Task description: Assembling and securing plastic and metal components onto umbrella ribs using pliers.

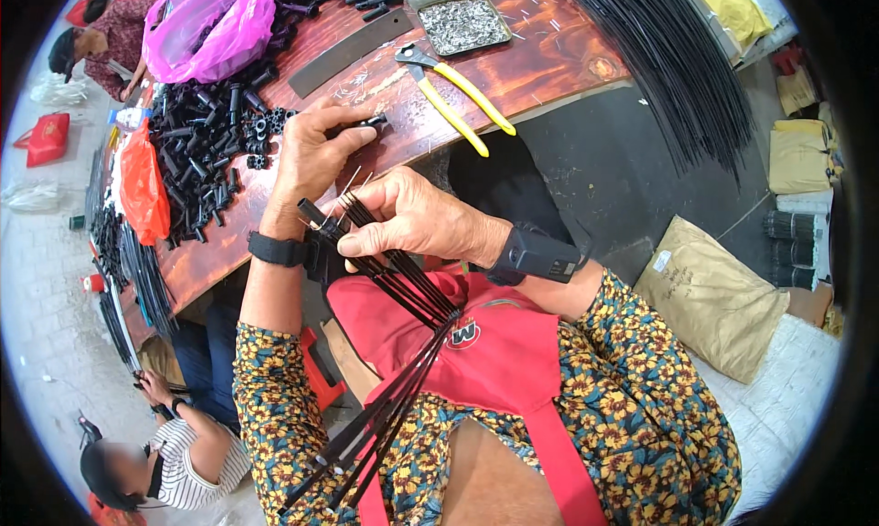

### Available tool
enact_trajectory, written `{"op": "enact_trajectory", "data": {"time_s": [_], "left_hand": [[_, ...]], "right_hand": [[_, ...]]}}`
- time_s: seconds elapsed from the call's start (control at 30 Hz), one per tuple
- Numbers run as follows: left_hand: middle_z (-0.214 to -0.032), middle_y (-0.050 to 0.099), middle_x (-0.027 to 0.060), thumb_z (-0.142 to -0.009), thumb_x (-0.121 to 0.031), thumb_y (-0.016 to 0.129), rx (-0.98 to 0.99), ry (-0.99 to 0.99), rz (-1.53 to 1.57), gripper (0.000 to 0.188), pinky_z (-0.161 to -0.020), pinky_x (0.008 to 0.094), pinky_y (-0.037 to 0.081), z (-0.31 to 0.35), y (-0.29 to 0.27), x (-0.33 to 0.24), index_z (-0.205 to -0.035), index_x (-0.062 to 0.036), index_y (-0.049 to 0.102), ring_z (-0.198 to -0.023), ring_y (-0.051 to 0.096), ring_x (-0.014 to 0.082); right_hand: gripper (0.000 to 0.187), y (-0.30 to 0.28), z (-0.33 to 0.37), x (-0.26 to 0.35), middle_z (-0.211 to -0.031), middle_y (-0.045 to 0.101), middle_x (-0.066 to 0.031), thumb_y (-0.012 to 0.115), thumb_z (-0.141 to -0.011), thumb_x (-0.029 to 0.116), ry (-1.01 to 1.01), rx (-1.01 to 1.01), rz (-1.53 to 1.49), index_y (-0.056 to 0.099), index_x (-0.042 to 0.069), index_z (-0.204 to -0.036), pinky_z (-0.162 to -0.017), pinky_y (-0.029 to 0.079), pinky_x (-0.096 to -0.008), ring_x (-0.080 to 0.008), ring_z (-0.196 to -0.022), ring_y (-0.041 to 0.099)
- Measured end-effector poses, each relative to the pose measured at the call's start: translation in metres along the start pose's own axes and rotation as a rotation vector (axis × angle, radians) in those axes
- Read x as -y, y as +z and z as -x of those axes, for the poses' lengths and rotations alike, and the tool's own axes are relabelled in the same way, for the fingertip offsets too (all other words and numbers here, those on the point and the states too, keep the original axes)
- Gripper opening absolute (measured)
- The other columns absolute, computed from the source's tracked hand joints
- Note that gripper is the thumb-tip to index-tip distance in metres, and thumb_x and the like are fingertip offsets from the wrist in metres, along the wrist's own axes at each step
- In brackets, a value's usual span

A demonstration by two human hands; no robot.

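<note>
Pinched at eleven o'clock, gathered near the centre

With the clock read from mid-view: at eleven, over the table (pixel 558 43), pinching a small black fitting (pixel 374 121) between thumb and forefinger of the left hand (pixel 320 146); probably gripped by the fingertips for fine turning. Impossible to tell whether touching the wood. As for the other left fingers, curled in and partly hidden.

Closer to the centre, clasping a bundle of thin black rods (pixel 414 286) near its upper end with the right hand (pixel 412 219), thumb pressed against one side, forefinger bent round the other; apparently held there to keep the loose ends together. Toward ten, jutting out beside the thumb: a black tube (pixel 313 213). Toward seven, fanned out across the red apron (pixel 504 366), seemingly using the lap and chest as support.

Heaped at ten, perhaps for easy picking by the left hand: black fittings (pixel 188 151). Lying at twelve, handles turned toward the body, presumably for quick grasping: yellow-handled pliers (pixel 449 110). Beyond, a shallow tray (pixel 472 49) of small metal bits, likely walled to stop scattering.
</note>
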State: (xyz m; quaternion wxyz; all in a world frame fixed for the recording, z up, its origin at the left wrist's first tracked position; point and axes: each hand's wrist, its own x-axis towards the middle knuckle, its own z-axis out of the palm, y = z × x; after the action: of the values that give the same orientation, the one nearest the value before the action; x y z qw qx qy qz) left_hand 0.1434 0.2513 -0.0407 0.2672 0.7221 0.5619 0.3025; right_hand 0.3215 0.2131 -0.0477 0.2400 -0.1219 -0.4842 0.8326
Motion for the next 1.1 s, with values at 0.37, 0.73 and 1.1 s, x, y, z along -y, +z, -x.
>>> {"op": "enact_trajectory", "data": {"time_s": [0.37, 0.73, 1.1], "left_hand": [[-0.075, 0.056, 0.0028, -0.076, -0.007, 0.072, -0.054, 0.026, -0.066, 0.023, -0.065, 0.0261, 0.042, -0.027, 0.001, 0.007, -0.099, -0.0022, 0.072, -0.072, 0.053, 0.0108], [-0.07, 0.057, 0.0108, -0.071, -0.012, 0.074, -0.045, -0.022, -0.179, 0.023, -0.063, 0.034, 0.044, -0.038, 0.005, 0.012, -0.093, -0.0054, 0.075, -0.066, 0.057, 0.0222], [-0.075, 0.064, 0.0042, -0.084, -0.005, 0.068, -0.298, -0.278, 0.519, 0.018, -0.061, 0.0228, 0.049, 0.023, -0.026, 0.005, -0.099, 0.0045, 0.068, -0.065, 0.06, 0.0101]], "right_hand": [[0.026, -0.006, -0.001, 0.001, -0.079, 0.066, 0.0026, 0.07, -0.084, 0.01, 0.014, -0.038, 0.005, 0.067, -0.001, -0.107, -0.069, 0.048, -0.0208, -0.002, -0.07, 0.057], [0.029, -0.008, 0.0, 0.006, -0.08, 0.066, 0.0029, 0.07, -0.084, 0.01, 0.016, -0.059, 0.021, 0.066, 0.0, -0.111, -0.069, 0.048, -0.021, -0.0021, -0.071, 0.057], [0.022, -0.001, 0.001, -0.005, -0.071, 0.063, 0.0041, 0.07, -0.084, 0.013, -0.056, -0.01, 0.026, 0.068, 0.004, -0.104, -0.055, 0.043, -0.0188, -0.0012, -0.059, 0.052]]}}
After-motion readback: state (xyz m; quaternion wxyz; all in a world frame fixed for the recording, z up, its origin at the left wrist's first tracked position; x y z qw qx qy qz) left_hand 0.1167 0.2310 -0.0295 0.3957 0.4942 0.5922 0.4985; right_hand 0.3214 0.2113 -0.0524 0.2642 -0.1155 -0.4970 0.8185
